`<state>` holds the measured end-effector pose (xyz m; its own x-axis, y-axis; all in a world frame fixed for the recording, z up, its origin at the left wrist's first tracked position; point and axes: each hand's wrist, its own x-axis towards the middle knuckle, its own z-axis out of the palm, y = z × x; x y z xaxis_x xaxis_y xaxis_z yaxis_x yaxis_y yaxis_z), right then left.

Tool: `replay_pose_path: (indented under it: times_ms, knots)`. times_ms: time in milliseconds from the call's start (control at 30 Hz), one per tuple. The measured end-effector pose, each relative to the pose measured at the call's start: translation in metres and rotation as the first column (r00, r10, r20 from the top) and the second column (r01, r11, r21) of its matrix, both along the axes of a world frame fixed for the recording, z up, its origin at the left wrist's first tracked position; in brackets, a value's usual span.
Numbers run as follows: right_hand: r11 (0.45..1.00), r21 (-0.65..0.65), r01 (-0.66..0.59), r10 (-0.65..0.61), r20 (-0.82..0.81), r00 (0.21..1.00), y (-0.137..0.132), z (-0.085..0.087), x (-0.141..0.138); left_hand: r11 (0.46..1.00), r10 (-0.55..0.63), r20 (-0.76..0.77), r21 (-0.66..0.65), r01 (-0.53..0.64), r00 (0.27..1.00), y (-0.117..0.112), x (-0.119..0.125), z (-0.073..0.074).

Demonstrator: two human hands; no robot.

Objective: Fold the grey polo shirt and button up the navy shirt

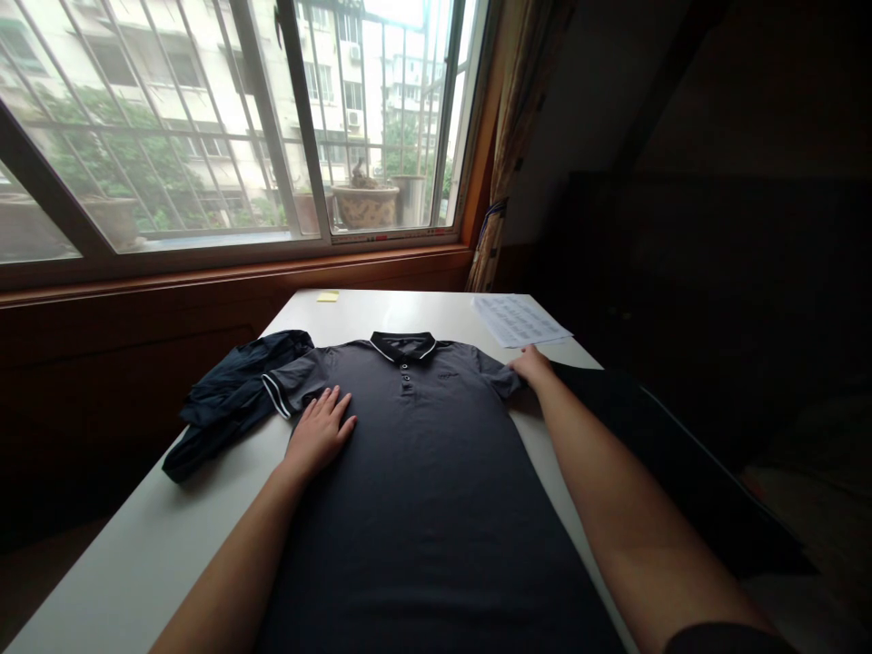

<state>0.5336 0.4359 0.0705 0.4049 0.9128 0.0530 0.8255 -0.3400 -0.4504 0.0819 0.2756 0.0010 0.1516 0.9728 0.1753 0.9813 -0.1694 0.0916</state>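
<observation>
A dark grey polo shirt [422,454] lies spread out front-up on the white table [170,536], its collar toward the window. My left hand [319,430] rests flat on the shirt's chest near the left sleeve, fingers stretched out. My right hand [531,367] is at the end of the shirt's right sleeve, with its fingers closed on the sleeve's edge.
A crumpled dark garment [228,400] lies on the table's left side. A printed sheet of paper [518,320] sits at the far right corner and a yellow sticky note [328,296] near the window sill. A dark cloth hangs over the table's right edge.
</observation>
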Motion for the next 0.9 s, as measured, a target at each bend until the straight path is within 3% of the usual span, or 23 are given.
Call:
replay_pose_path:
  times_ms: [133, 233, 333, 467, 533, 667, 767, 900]
  knots:
    - [0.993, 0.094, -0.069, 0.067, 0.025, 0.997, -0.002, -0.005, 0.005, 1.000, 0.003, -0.010, 0.009, -0.003, 1.000, 0.000, 0.001, 0.001]
    - [0.955, 0.222, -0.198, 0.184, 0.081, 0.980, -0.007, -0.004, 0.000, 1.000, 0.004, -0.001, 0.011, -0.004, 1.000, 0.000, 0.001, 0.002]
    - [0.873, 0.311, -0.376, 0.341, 0.161, 0.926, -0.014, 0.001, -0.011, 1.000, 0.005, 0.006, 0.009, -0.005, 1.000, -0.001, 0.002, 0.002]
    - [0.745, 0.329, -0.580, 0.519, 0.260, 0.814, -0.029, 0.009, -0.033, 1.000, 0.004, 0.005, 0.015, -0.004, 1.000, -0.001, 0.002, 0.001]
    - [0.678, 0.297, -0.672, 0.583, 0.340, 0.738, -0.042, 0.010, -0.048, 1.000, 0.003, 0.004, 0.015, -0.003, 1.000, -0.001, 0.002, 0.001]
    - [0.536, 0.039, -0.843, 0.651, 0.617, 0.442, -0.071, 0.003, -0.081, 1.000, 0.004, -0.003, 0.004, -0.004, 1.000, -0.001, 0.001, 0.001]
    - [0.542, -0.103, -0.834, 0.665, 0.660, 0.350, -0.088, -0.011, -0.099, 1.000, 0.004, -0.014, 0.000, -0.004, 1.000, -0.001, 0.001, 0.001]
    - [0.562, -0.123, -0.818, 0.659, 0.664, 0.353, -0.103, -0.026, -0.109, 1.000, -0.003, -0.017, 0.008, 0.004, 1.000, -0.001, 0.000, 0.001]
